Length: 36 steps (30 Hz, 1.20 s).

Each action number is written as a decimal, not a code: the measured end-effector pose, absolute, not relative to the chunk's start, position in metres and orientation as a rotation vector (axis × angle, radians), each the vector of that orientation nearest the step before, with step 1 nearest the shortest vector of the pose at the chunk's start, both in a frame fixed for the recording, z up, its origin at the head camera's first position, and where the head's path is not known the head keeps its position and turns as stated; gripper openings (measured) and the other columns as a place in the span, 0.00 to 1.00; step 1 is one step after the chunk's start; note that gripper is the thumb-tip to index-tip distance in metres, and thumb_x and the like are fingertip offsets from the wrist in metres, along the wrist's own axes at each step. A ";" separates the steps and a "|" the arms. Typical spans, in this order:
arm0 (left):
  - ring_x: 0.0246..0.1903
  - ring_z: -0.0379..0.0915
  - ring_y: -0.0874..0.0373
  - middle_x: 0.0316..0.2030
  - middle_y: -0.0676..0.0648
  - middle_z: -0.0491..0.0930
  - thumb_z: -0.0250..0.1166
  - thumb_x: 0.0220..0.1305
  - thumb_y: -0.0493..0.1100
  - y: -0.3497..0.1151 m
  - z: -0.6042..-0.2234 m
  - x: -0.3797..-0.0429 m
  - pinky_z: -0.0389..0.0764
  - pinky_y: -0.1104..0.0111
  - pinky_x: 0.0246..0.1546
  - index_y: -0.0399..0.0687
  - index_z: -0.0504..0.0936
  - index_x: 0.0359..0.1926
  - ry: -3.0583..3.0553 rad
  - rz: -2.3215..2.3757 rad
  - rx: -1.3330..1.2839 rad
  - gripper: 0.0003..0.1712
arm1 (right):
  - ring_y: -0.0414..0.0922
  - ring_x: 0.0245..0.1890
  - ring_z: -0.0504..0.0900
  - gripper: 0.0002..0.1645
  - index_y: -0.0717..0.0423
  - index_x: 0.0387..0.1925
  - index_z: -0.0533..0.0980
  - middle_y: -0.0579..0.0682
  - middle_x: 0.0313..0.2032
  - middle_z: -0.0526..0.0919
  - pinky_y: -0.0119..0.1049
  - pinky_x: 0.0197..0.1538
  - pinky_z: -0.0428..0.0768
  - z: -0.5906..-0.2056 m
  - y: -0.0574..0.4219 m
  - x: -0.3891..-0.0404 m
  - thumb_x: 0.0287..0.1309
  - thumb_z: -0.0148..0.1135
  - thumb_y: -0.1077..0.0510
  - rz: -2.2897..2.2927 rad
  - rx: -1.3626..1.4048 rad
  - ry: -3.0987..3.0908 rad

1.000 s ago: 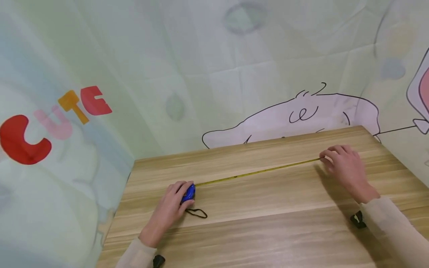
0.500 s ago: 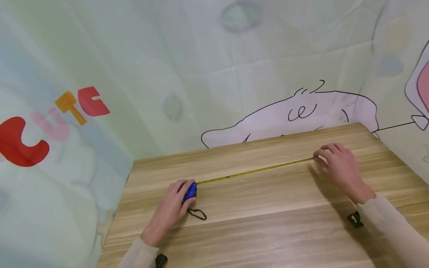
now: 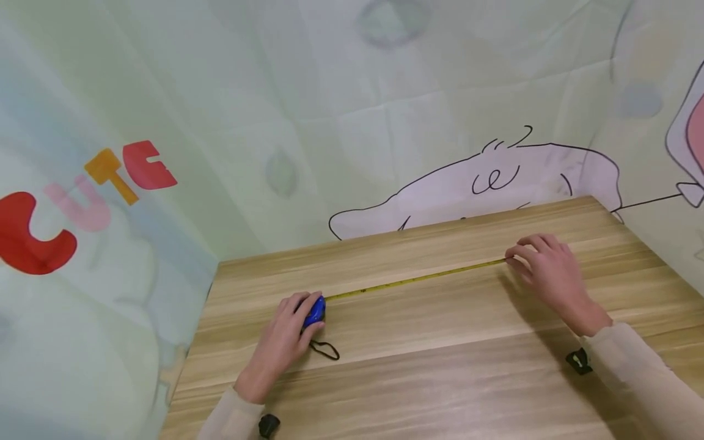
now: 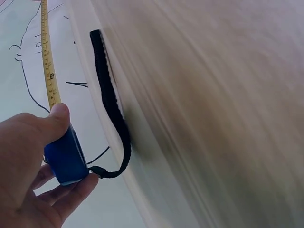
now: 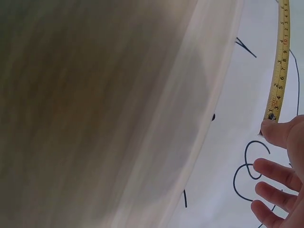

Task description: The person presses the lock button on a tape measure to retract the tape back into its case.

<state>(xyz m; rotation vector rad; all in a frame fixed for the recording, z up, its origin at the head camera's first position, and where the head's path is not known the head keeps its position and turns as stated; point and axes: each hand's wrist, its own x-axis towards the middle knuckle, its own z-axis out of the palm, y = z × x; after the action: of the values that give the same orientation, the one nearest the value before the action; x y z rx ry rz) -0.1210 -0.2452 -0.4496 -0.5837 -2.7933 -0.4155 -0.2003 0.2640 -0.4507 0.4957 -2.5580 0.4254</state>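
Lt-brown, rect. wood-grain surface (image 3: pixel 418 360); streaks run lengthwise, both far corners visible. Dark shadow (image 3: pixel 528 315) falls on R side. Can't tell if blue tape measure's (image 4: pixel 68 159) black cord loop (image 4: pixel 108 90) touches it.

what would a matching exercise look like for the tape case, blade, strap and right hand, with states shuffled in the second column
Column one:
1. tape case
2. tape blade
3. strap
4. right hand

Column two:
A. pinching the blade at its end
B. black, attached to the case
C. blue, held in the left hand
D. yellow, stretched between the hands

Pairs: 1-C; 2-D; 3-B; 4-A
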 end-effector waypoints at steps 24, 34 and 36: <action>0.60 0.75 0.40 0.62 0.39 0.77 0.76 0.68 0.45 -0.228 -0.445 -0.120 0.86 0.45 0.52 0.43 0.76 0.72 -2.797 -0.432 -0.590 0.35 | 0.62 0.52 0.78 0.12 0.49 0.36 0.88 0.57 0.45 0.85 0.62 0.47 0.76 -0.452 0.249 -0.196 0.53 0.79 0.67 0.449 0.574 -2.445; 0.58 0.74 0.40 0.61 0.39 0.77 0.75 0.68 0.44 -0.222 -0.445 -0.121 0.87 0.47 0.48 0.43 0.78 0.71 -2.764 -0.450 -0.605 0.33 | 0.61 0.52 0.78 0.13 0.50 0.36 0.88 0.57 0.45 0.85 0.61 0.46 0.77 -0.451 0.241 -0.193 0.52 0.79 0.68 0.441 0.620 -2.424; 0.57 0.74 0.41 0.61 0.39 0.77 0.76 0.68 0.44 -0.221 -0.445 -0.121 0.87 0.47 0.48 0.43 0.78 0.70 -2.762 -0.450 -0.604 0.33 | 0.61 0.52 0.78 0.13 0.50 0.36 0.87 0.56 0.44 0.85 0.61 0.46 0.78 -0.452 0.240 -0.193 0.52 0.79 0.68 0.448 0.623 -2.423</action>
<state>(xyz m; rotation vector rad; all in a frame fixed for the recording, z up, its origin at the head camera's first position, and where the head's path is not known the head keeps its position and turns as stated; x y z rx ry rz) -0.1212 -0.2215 -0.4453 -0.6044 -2.7616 -0.4497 -0.1926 0.2395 -0.4517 0.6233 -2.4228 0.4477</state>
